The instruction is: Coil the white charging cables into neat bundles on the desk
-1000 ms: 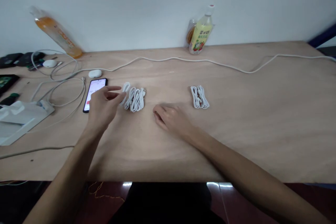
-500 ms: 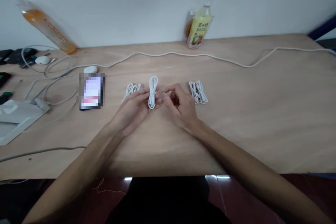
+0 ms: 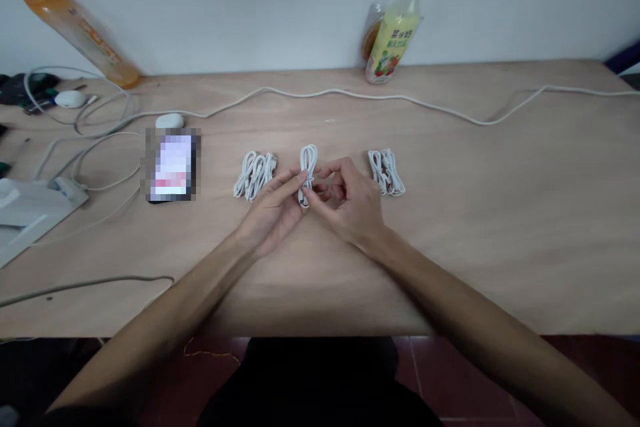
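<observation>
A coiled white charging cable (image 3: 309, 159) stands between my hands, bound at its middle by a thin tie. My left hand (image 3: 273, 213) grips it from the left, thumb in front and fingers behind. From the right, the thumb and fingers of my right hand (image 3: 357, 207) close on the coil near the tie. Just beyond my left fingers lie several bundled white cables (image 3: 254, 175) on the wooden table. More bundled white cables (image 3: 386, 172) rest right of my right hand.
To the left lie a phone (image 3: 174, 163) and a white earbud case (image 3: 169, 121). A long white cord (image 3: 370, 95) crosses behind. A yellow-labelled bottle (image 3: 395, 40) and an orange drink bottle (image 3: 80, 33) lean at the wall. A white holder (image 3: 40, 207) is at far left.
My right hand has come in to the coiled cable and now touches it. My left thumb has moved onto the coil's front. The view has shifted slightly, uncovering more of the left bundles.
</observation>
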A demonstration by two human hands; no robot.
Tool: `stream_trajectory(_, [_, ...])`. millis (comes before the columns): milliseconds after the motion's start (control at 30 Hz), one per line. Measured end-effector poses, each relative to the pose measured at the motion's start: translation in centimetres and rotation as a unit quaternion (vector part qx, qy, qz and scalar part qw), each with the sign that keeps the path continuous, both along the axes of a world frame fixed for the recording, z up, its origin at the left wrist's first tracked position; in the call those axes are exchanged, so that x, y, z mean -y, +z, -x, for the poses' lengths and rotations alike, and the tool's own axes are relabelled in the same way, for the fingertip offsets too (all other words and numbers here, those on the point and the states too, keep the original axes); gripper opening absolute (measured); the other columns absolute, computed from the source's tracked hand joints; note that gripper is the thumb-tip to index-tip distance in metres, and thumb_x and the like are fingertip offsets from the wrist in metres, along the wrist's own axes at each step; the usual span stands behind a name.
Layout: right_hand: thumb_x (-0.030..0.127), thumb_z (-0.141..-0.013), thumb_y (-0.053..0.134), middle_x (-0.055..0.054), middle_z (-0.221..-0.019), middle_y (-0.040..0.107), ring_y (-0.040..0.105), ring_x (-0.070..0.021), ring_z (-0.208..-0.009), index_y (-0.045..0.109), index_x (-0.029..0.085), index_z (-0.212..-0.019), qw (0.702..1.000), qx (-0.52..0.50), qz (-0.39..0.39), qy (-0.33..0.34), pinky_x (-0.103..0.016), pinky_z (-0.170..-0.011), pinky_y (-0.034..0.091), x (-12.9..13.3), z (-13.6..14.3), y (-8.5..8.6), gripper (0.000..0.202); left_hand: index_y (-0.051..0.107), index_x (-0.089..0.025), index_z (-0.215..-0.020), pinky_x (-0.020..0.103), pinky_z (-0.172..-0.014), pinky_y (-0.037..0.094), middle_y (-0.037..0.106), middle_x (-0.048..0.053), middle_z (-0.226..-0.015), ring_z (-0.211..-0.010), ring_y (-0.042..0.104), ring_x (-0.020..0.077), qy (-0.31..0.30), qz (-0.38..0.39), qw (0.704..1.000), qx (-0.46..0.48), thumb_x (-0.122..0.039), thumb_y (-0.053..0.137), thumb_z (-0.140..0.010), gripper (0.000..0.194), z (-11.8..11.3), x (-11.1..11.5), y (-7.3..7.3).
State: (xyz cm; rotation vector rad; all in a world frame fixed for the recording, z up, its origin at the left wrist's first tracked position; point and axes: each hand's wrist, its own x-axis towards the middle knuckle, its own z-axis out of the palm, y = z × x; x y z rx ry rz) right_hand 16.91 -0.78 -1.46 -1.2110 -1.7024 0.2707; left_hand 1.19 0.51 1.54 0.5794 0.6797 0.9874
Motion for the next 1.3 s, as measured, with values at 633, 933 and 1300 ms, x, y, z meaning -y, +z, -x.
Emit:
stream_trajectory(633, [0.028, -0.102, 0.066, 0.006, -0.065, 0.053, 0.050, -0.0128, -0.054, 0.061, 0.023, -0.093, 0.990, 0.093, -0.109, -0.005, -0.029, -0.055, 0.039, 0.51, -0.29, 0.28, 0.012, 0.087, -0.018, -0.084, 0.019, -0.087, 0.058, 0.081, 0.001, -0.085, -0.087, 0.075, 0.0111, 0.015, -0.036, 0.999, -0.020, -0.015, 0.098, -0.071, 0.018, 0.58, -0.68, -0.70])
stream_trajectory(933, [0.022, -0.098, 0.063, 0.006, -0.066, 0.053, 0.048, -0.0123, -0.054, 0.059, 0.024, -0.094, 0.989, 0.081, -0.121, 0.001, -0.028, -0.054, 0.039, 0.66, -0.23, 0.51, 0.006, 0.084, -0.017, -0.084, 0.015, -0.084, 0.060, 0.082, -0.001, -0.085, -0.084, 0.076, 0.0083, 0.029, -0.025, 0.999, 0.005, -0.013, 0.102, -0.068, 0.024, 0.62, -0.40, -0.84])
stream_trajectory(1300, [0.021, -0.100, 0.059, 0.006, -0.069, 0.056, 0.048, -0.0120, -0.053, 0.059, 0.025, -0.101, 0.995, 0.042, -0.051, 0.075, -0.027, -0.054, 0.041, 0.59, -0.84, 0.68, 0.004, 0.084, -0.017, -0.095, 0.025, -0.088, 0.061, 0.083, 0.003, -0.094, -0.089, 0.076, 0.0135, 0.025, -0.054, 0.997, -0.042, -0.019, 0.098, -0.076, 0.024, 1.10, -0.22, -0.83])
